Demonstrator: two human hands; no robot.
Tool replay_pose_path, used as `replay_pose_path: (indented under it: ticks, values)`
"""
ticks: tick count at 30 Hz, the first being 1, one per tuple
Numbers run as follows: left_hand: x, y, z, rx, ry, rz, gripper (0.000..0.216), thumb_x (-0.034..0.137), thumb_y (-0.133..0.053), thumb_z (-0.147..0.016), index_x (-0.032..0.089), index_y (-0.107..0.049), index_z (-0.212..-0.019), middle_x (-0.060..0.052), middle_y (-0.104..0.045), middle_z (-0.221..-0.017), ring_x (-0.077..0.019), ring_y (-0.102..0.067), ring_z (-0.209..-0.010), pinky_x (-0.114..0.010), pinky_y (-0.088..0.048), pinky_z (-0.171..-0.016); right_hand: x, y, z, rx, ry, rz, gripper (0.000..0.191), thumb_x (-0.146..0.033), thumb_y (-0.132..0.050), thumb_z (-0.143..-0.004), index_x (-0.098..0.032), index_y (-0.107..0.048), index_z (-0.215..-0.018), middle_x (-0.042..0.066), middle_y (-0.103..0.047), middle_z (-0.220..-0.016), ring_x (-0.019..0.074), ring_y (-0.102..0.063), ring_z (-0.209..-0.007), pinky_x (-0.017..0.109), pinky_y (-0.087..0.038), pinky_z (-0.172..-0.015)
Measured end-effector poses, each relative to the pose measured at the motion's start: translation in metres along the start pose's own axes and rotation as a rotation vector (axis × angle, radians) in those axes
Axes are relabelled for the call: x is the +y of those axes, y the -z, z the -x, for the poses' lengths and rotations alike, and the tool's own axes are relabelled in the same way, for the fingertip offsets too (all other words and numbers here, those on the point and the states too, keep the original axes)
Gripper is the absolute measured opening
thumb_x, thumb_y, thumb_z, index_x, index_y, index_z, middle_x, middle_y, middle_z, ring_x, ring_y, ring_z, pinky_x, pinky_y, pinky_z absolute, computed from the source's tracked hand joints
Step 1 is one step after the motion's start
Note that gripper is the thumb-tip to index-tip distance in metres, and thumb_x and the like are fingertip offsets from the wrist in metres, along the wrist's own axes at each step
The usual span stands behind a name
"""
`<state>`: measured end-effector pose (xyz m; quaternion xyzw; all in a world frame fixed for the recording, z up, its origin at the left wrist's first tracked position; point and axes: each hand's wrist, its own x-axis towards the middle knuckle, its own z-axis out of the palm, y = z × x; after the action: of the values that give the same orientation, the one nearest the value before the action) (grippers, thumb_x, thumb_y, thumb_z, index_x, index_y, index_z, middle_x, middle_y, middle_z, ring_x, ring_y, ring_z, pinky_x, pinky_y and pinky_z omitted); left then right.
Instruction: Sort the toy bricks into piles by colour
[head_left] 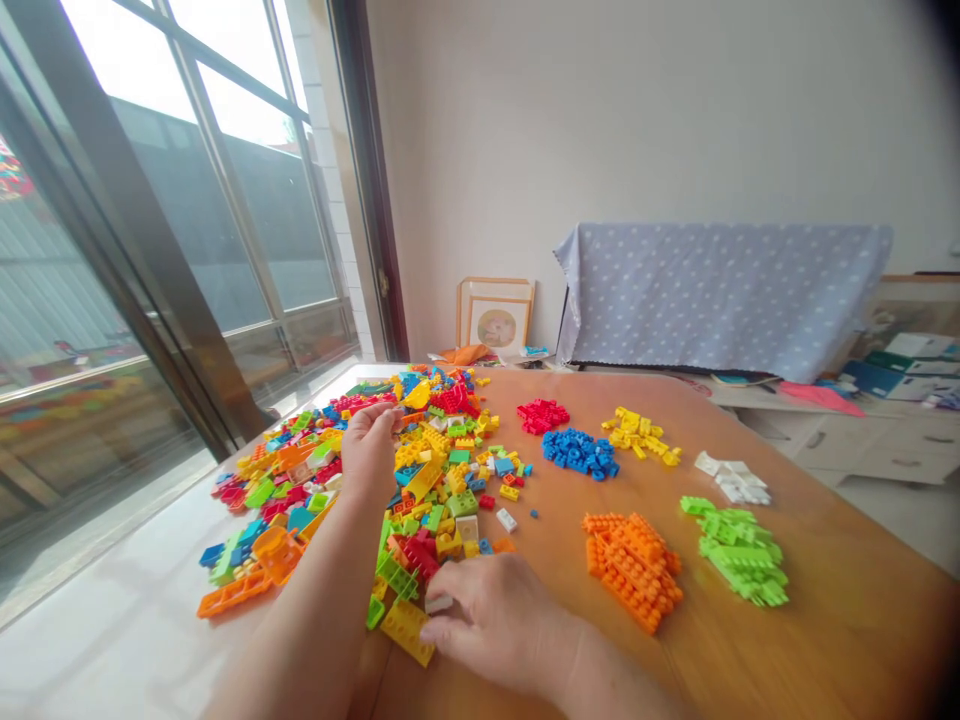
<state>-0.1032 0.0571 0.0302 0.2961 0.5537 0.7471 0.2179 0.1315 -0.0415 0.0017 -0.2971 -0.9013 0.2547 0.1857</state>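
A large mixed heap of toy building bricks [439, 440] spreads over the left half of the table. My left hand [371, 435] reaches over the middle of the heap, its fingers pinched together; what is between them, if anything, is too small to make out. Low at the heap's near edge, my right hand [499, 610] has a whitish brick [439, 604] between thumb and forefinger. Just below those fingers lies a wide yellow brick [409, 632]. A loose white brick [507, 520] rests beyond the right hand.
Sorted piles sit on the wooden table [525, 690] at right: red [542, 415], blue [580, 454], yellow [641, 436], white [733, 478], orange [634, 570] and green [739, 552] bricks. A window stands left; a cloth-covered object [727, 295] is behind.
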Motion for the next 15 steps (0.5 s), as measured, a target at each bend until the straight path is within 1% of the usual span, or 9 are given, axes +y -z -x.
replay_pose_path:
  ticks: [4, 7, 10, 12, 15]
  values:
    - [0.008, 0.004, -0.014, 0.058, 0.041, 0.049, 0.032, 0.037, -0.067, -0.072, 0.019, -0.068, -0.1, -0.004, -0.075, -0.094, -0.0177, -0.07, -0.087, -0.028, -0.048, -0.074, 0.001, -0.002, 0.0, -0.003, -0.026, 0.024, 0.013, -0.039, -0.067, -0.089, -0.03, -0.074, -0.095, -0.003, -0.079, -0.092, 0.018, -0.073, -0.088, 0.024, -0.042, -0.072]
    - [0.007, 0.01, -0.025, 0.098, 0.038, 0.014, 0.033, 0.038, -0.066, -0.071, 0.02, -0.068, -0.099, -0.004, -0.075, -0.092, -0.0177, -0.07, -0.086, -0.029, -0.049, -0.073, 0.002, -0.001, -0.001, 0.004, -0.037, 0.035, 0.015, -0.039, -0.068, -0.088, -0.031, -0.075, -0.098, -0.003, -0.079, -0.091, 0.0185, -0.073, -0.086, 0.025, -0.041, -0.07]
    - [0.004, 0.018, -0.036, 0.126, 0.024, -0.037, 0.034, 0.039, -0.065, -0.071, 0.02, -0.067, -0.099, -0.004, -0.074, -0.089, -0.0181, -0.069, -0.082, -0.03, -0.05, -0.071, 0.004, -0.003, -0.003, 0.026, -0.034, 0.026, 0.016, -0.039, -0.064, -0.091, -0.03, -0.075, -0.098, -0.002, -0.079, -0.091, 0.0177, -0.073, -0.085, 0.025, -0.041, -0.07]
    - [0.003, 0.022, -0.044, 0.126, 0.006, -0.071, 0.036, 0.039, -0.064, -0.07, 0.019, -0.067, -0.099, -0.004, -0.074, -0.087, -0.0181, -0.069, -0.08, -0.031, -0.051, -0.072, 0.006, -0.005, -0.004, 0.058, -0.04, 0.023, 0.016, -0.039, -0.063, -0.093, -0.029, -0.075, -0.095, -0.002, -0.079, -0.091, 0.0175, -0.072, -0.087, 0.025, -0.041, -0.071]
    - [0.001, 0.026, -0.058, 0.094, -0.025, -0.15, 0.037, 0.039, -0.062, -0.07, 0.017, -0.069, -0.099, -0.005, -0.073, -0.085, -0.0183, -0.068, -0.077, -0.031, -0.052, -0.071, 0.011, -0.009, -0.007, 0.127, -0.046, 0.017, 0.015, -0.033, -0.061, -0.094, -0.029, -0.075, -0.094, -0.002, -0.078, -0.093, 0.0166, -0.071, -0.088, 0.025, -0.041, -0.072]
